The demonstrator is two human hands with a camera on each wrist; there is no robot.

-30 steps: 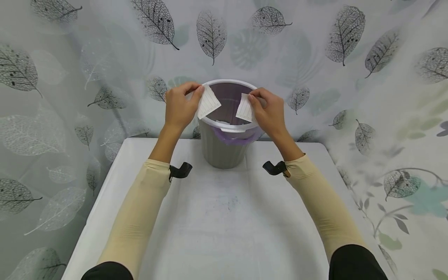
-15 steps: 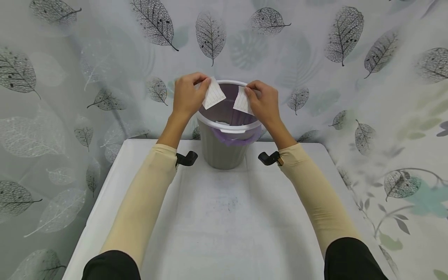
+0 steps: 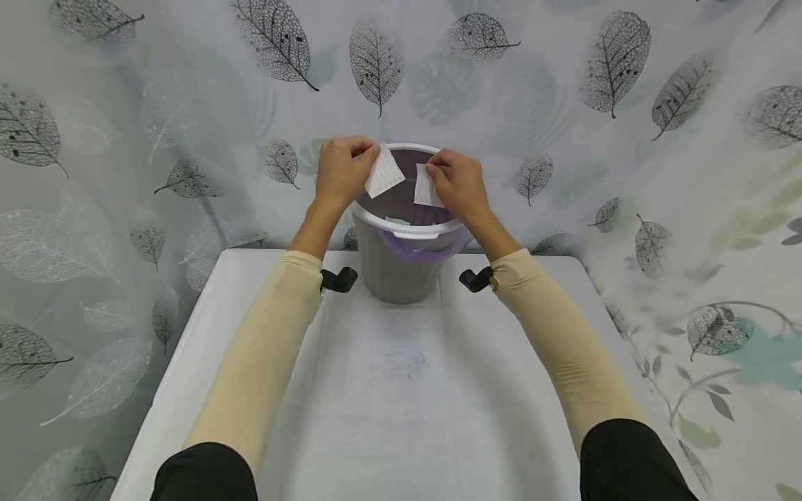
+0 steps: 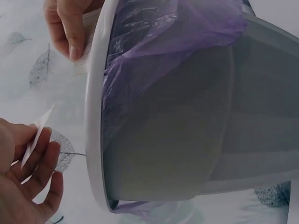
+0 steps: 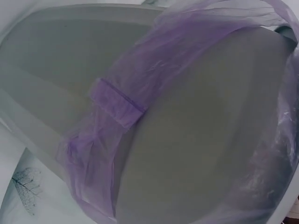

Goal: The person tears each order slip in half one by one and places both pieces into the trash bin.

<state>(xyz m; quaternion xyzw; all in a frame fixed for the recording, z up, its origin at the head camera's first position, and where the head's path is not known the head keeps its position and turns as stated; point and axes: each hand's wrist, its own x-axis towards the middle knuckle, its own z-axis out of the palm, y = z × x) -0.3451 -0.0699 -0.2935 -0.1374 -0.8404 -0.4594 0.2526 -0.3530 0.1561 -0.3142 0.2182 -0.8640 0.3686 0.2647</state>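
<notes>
Both hands are above a grey waste bin (image 3: 401, 271) with a white rim and a purple bag liner (image 3: 416, 247). My left hand (image 3: 342, 172) pinches a piece of white lined paper (image 3: 385, 172) at its upper corner, over the bin's left side. A similar paper piece (image 3: 427, 188) hangs from the thumb and fingers of my right hand (image 3: 462, 184), over the right side. In the left wrist view the left paper (image 4: 38, 135) appears edge-on between thumb and fingers. The right wrist view is mostly the bin's wall (image 5: 201, 126) and liner; the right hand is out of sight there.
The bin stands at the back of a white-covered table (image 3: 401, 390), near a leaf-patterned curtain (image 3: 432, 76). Something white, like paper, lies inside the bin (image 3: 397, 220). A black camera mount sits at each wrist.
Over the last second both hands have moved inward, closer together over the bin, each with its paper piece. In the last half second they have dropped slightly.
</notes>
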